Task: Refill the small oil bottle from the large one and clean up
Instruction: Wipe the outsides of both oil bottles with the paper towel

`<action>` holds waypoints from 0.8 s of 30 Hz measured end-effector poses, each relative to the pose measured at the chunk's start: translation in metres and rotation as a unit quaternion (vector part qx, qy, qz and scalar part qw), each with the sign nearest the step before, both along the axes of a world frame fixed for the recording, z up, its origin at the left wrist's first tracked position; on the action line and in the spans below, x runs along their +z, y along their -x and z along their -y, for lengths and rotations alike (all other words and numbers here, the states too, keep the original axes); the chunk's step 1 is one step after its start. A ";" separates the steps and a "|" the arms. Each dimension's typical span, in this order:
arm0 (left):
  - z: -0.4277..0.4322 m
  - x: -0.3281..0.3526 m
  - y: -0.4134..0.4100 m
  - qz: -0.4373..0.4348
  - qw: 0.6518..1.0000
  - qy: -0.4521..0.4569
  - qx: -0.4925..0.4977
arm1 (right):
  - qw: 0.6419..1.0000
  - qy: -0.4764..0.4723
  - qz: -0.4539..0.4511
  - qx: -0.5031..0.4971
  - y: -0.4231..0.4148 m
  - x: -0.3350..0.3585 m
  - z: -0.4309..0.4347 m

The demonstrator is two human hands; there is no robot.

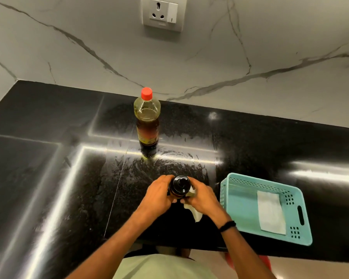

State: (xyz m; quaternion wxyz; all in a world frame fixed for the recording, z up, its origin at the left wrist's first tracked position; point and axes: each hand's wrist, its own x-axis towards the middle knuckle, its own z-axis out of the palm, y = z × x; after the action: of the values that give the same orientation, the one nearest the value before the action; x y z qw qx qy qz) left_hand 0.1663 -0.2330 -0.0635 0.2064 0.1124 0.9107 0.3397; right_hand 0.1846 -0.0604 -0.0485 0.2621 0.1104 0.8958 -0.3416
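Now, cleaning time, by the look of it. Small oil bottle (pixel 179 186) at the near edge of the black bench (pixel 48 158), upright, black cap on. Left hand (pixel 159 195) wrapped round its left side, fingers (pixel 163 179) curled snug on the glass. Right hand (pixel 203 197) on the other side, fingers closed on a white tissue (pixel 195 213) and pressing it to the bottle. Looks like wiping off drips. Large oil bottle (pixel 147 117) well apart, farther back near the wall, standing straight, red cap (pixel 146 93) shut, oil about to the shoulder. So pouring likely done.

Next, probably: rub all round the small bottle, keep a firm hold since oily glass can slip, then mop the bench too. Maybe drop the used tissue somewhere after.

Blue basket (pixel 286 192) just to the right, one flat white tissue sheet (pixel 271 212) lying inside. Bench dark and very shiny, with long bright strips of light and smeary swirl marks between the two bottles. Behind, a pale marble wall (pixel 89 37) with thin grey veins and a white socket (pixel 163 14) up high.
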 end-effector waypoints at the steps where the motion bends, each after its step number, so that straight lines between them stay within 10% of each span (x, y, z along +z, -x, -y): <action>1: -0.002 -0.001 0.000 -0.006 1.000 -0.008 0.010 | 1.000 0.009 -0.003 -0.006 0.002 -0.001 -0.001; 24: -0.055 0.010 0.159 -0.088 0.995 -0.012 0.035 | 0.999 0.004 -0.054 0.001 0.168 0.012 -0.043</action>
State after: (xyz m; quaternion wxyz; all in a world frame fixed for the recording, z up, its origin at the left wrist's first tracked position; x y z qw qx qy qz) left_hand 0.0070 -0.1781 -0.0535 0.1122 0.1126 0.9244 0.3467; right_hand 0.0164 -0.0171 -0.0363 0.2143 0.0894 0.9074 -0.3504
